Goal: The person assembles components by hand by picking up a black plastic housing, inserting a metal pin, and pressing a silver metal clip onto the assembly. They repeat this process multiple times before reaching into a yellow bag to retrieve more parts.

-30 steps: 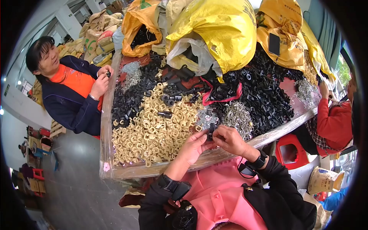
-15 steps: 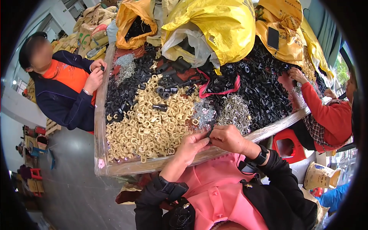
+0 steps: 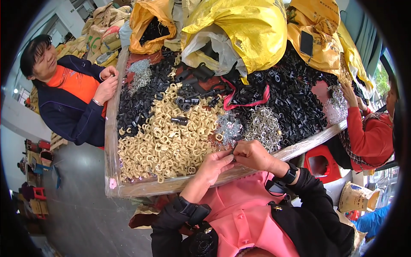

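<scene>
Above the near edge of the work table (image 3: 171, 187), my left hand (image 3: 212, 166) and my right hand (image 3: 253, 156) meet, fingertips pinched together. Between them is a small black piece (image 3: 233, 150), mostly hidden by the fingers; its exact kind does not show. Just beyond my hands lie a heap of small silvery metal pieces (image 3: 228, 127) and one of curved metal hooks or rings (image 3: 263, 129). A broad pile of beige loop-shaped pieces (image 3: 165, 139) spreads to the left of them. Black plastic parts (image 3: 295, 100) cover much of the table's right side.
Yellow sacks (image 3: 252, 34) stand along the far side, a phone (image 3: 306, 43) on one. Co-workers sit left (image 3: 70, 94) and right (image 3: 370, 137), hands at the table. A pink-red strap (image 3: 246, 105) lies mid-table. A red stool (image 3: 321, 162) is at right.
My hands stay nearly in place, still pinched together. The right co-worker's hand has moved from the black parts toward the far right. The left co-worker's hands have shifted slightly.
</scene>
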`<action>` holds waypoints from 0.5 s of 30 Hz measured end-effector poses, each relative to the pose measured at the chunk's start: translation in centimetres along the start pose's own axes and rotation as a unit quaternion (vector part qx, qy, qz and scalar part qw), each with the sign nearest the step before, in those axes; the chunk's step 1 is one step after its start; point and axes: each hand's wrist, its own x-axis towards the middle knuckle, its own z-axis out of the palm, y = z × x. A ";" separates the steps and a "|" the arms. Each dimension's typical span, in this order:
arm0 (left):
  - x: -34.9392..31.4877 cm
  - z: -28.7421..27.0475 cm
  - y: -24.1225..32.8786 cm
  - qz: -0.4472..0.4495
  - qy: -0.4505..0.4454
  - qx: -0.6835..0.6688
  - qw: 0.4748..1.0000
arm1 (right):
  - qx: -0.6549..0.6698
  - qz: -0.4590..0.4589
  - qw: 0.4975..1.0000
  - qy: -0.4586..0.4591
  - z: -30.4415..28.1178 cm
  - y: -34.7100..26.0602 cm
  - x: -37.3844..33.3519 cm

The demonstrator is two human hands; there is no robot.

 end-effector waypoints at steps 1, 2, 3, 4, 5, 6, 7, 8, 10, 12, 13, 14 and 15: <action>0.1 -0.1 0.0 0.000 0.000 0.000 1.000 | 0.000 0.000 1.000 0.000 0.0 0.0 0.0; 0.1 -0.2 0.1 -0.005 -0.005 -0.013 1.000 | 0.004 0.000 1.000 0.002 0.1 0.1 0.0; 0.1 -0.4 0.1 -0.009 -0.011 -0.025 1.000 | 0.008 0.000 1.000 0.003 0.2 0.1 0.0; 0.1 -0.5 0.2 -0.013 -0.016 -0.037 0.999 | 0.012 0.000 1.000 0.005 0.3 0.1 0.0; 0.1 -0.5 0.3 -0.013 -0.016 -0.038 0.999 | 0.012 -0.001 1.000 0.005 0.2 0.1 0.1; 0.0 -0.6 0.4 -0.013 -0.026 -0.054 0.998 | 0.035 -0.002 0.999 0.009 0.1 0.1 0.1; -0.1 -0.6 0.6 -0.013 -0.036 -0.071 0.997 | 0.059 -0.004 0.998 0.012 0.0 0.1 0.0; -0.2 -0.6 0.7 -0.012 -0.047 -0.088 0.995 | 0.082 -0.005 0.997 0.016 -0.1 0.2 0.0; -0.3 -0.9 1.0 -0.010 -0.055 -0.084 0.995 | 0.087 -0.046 0.995 0.027 -0.5 0.7 -0.4; -0.4 -1.1 1.1 -0.006 -0.073 -0.075 0.994 | 0.095 -0.126 0.986 0.052 -0.9 1.1 -0.7; -0.4 -1.1 1.1 -0.006 -0.072 -0.075 0.995 | 0.096 -0.127 0.986 0.051 -1.0 1.2 -0.8; -0.5 -1.2 1.0 -0.005 -0.071 -0.073 0.995 | 0.070 -0.145 0.986 0.045 -1.1 1.0 -0.9; -0.5 -1.2 0.8 -0.005 -0.070 -0.070 0.995 | 0.045 -0.162 0.985 0.039 -1.3 0.7 -1.1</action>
